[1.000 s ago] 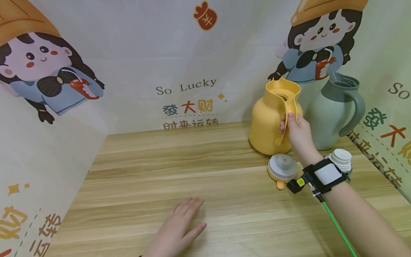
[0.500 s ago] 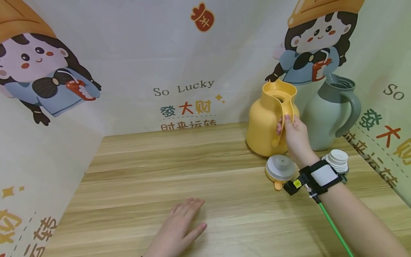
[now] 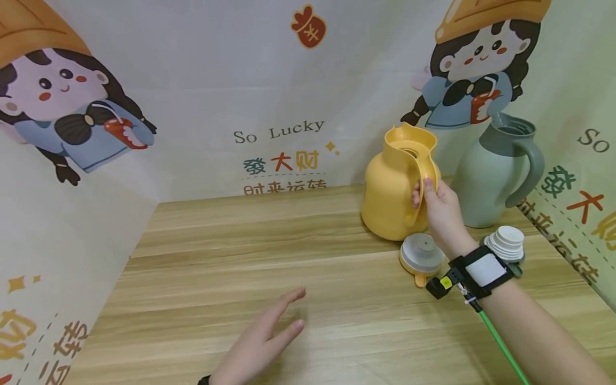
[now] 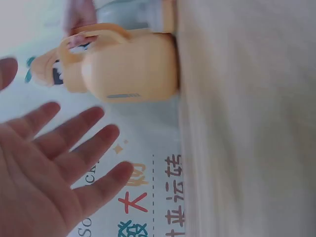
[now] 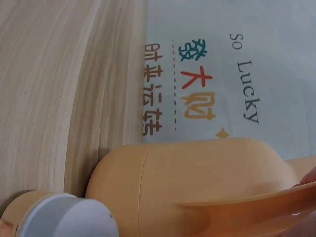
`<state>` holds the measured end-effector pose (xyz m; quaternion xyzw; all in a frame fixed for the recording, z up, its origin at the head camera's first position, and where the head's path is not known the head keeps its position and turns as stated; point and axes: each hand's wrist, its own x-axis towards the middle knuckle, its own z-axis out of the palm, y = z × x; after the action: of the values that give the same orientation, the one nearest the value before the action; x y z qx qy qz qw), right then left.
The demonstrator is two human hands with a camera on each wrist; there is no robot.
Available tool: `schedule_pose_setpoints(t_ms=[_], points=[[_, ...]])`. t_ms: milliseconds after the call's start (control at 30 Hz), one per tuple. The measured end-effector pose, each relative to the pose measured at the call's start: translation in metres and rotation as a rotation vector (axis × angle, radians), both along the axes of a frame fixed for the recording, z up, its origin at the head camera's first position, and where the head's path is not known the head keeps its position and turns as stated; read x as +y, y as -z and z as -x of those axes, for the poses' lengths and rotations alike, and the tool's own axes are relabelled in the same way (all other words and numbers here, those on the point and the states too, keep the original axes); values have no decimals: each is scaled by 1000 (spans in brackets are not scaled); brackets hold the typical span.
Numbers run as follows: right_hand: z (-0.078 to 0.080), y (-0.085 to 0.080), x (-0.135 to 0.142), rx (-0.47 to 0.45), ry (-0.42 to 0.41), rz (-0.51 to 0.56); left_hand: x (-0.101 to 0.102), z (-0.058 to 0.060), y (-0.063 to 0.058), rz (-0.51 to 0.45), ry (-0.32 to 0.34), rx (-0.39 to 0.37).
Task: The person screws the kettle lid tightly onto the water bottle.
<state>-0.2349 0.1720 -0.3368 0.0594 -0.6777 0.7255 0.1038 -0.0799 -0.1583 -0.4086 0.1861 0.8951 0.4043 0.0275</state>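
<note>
My right hand (image 3: 441,211) grips the handle of a yellow thermos jug (image 3: 389,198), thumb on top of the handle. The jug's mouth shows no lid. Close in front of it lies a grey-and-yellow stopper lid (image 3: 422,254), which the right wrist view also shows as a pale lid (image 5: 69,219) beside the jug's base. My left hand (image 3: 264,334) is over the front of the table, fingers spread and holding nothing. In the left wrist view the left palm (image 4: 34,182) faces the jug's side, apart from it.
A grey-green thermos jug (image 3: 491,176), also lidless, stands right of the yellow one. Its white stopper lid (image 3: 506,243) lies in front, partly behind my right wrist. Printed cloth (image 3: 207,96) walls the wooden table (image 3: 216,256) at the back and sides.
The yellow jug has shifted a little left and toward me in my right hand, away from the grey-green jug. My left hand has lifted and turned, fingers now more edge-on.
</note>
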Motion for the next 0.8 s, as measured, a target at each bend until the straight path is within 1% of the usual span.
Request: schedule_pose_setpoints(t_ms=[33, 67, 133, 267, 367, 433, 500, 567, 667, 800], points=[[-1, 0, -1, 14, -13, 17, 0, 4, -2, -69, -16, -35], [-2, 1, -3, 25, -23, 33, 0, 9, -5, -130, -26, -46], [-4, 1, -6, 40, -42, 52, 2, 22, -8, -220, -35, -22], [-9, 0, -14, 49, -63, 48, 14, 57, -16, -300, -67, 57], [-12, -1, -19, 54, -64, 34, 31, 86, -24, -347, -97, 57], [-15, 0, -21, 58, -72, 23, 44, 104, -29, -380, -100, 42], [-18, 1, -23, 65, -85, 11, 56, 118, -34, -389, -104, 22], [-21, 1, -25, 78, -99, -4, 66, 129, -39, -379, -109, 7], [-26, -2, -29, 89, -111, 1, 77, 142, -43, -342, -119, -13], [-34, -6, -34, 91, -119, 16, 86, 156, -43, -295, -123, -27]])
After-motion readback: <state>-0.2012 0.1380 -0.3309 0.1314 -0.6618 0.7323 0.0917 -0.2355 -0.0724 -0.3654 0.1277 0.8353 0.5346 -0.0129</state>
